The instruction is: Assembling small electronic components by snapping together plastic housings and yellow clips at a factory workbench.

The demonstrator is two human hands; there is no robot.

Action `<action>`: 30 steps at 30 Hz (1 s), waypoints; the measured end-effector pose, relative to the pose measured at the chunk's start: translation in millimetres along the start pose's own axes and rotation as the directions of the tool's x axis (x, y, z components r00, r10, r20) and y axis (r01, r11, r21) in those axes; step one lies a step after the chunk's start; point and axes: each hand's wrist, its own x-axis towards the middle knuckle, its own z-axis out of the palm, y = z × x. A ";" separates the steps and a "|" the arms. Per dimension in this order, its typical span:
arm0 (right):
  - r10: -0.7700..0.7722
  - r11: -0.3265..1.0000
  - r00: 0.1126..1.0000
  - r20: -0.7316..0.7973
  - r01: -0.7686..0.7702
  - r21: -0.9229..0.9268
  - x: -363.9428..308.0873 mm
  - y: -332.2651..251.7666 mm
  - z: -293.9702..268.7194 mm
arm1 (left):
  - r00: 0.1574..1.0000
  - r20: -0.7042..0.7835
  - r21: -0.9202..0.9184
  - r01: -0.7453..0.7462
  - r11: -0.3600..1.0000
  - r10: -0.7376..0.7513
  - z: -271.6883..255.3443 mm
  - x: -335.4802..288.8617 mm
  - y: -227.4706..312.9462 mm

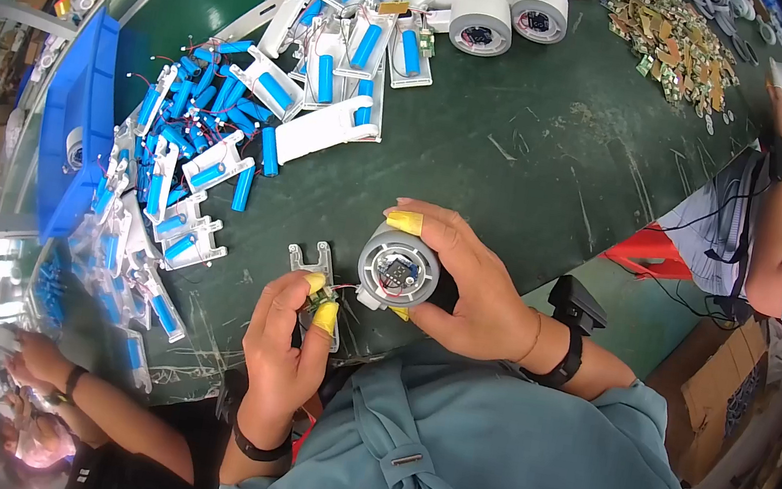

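Over the green work mat (pixel 544 166), the right hand (pixel 475 288) wraps around a round grey-and-white plastic motor housing (pixel 397 269), fingers clamped on its smooth rim; it looks light and rigid. The left hand (pixel 287 330) pinches a small green circuit board (pixel 326 298) between capped fingertips. That looks fragile with its thin wires, so edges only. A clear plastic bracket (pixel 313 258) lies just beside.
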 end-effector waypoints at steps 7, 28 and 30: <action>0.018 0.999 1.000 -0.020 -0.018 0.028 -2.3 -1.6 1.4 | 0.998 -0.033 -0.040 0.044 0.998 -0.045 1.7 -3.0 2.8; 0.164 0.932 0.950 0.266 -0.237 0.275 1.6 -23.4 12.3 | 0.839 -0.376 -0.127 0.374 0.919 -0.393 -213.2 70.3 -4.3; 0.217 0.919 0.955 0.202 -0.270 0.289 1.5 -22.4 14.7 | 0.819 -0.501 -0.005 0.320 0.947 -0.279 -257.3 93.2 -57.3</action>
